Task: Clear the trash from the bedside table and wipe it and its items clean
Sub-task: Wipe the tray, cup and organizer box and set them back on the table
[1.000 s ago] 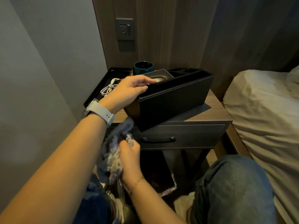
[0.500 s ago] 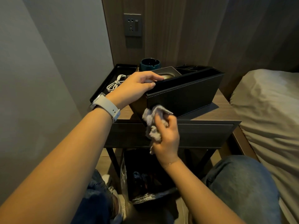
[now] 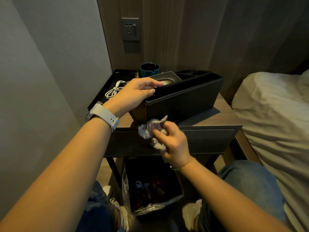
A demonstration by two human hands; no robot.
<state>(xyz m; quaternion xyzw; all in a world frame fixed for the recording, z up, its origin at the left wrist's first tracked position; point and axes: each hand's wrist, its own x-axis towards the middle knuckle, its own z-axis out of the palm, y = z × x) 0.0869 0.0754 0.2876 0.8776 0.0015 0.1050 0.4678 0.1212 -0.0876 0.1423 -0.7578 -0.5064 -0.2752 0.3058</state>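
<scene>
1. The black organiser box [image 3: 184,99] stands on the tabletop [image 3: 224,114], tipped up on its far side so its near left corner is off the wood; it seems tilted that way to bare the surface beneath it and the box's lower face for wiping
2. The left hand [image 3: 135,94] does the tilting: its grip is closed over the box's top left corner, fingers curled over the rim beside the tissue opening, thumb below
3. The right hand [image 3: 173,141] holds a crumpled grey cloth [image 3: 151,129]; its grip is clamped on the cloth, bunched in thumb and fingers, at the tabletop's front edge just below the raised corner. I cannot tell whether the cloth touches the box or the wood yet
4. My judgement: trash clearing looks done and wiping is under way, the next move being to pass the cloth under or along the lifted box
5. Behind the box sit a dark teal ashtray [image 3: 149,69] and, to the left, a black tray [image 3: 100,99] holding a coiled white cable [image 3: 113,92], both probably still to be wiped
6. Below the tabletop a lined bin [image 3: 150,193] holds wrappers, placed within easy reach; a bed [image 3: 270,114] lies to the right and a wall socket [image 3: 130,29] above
</scene>
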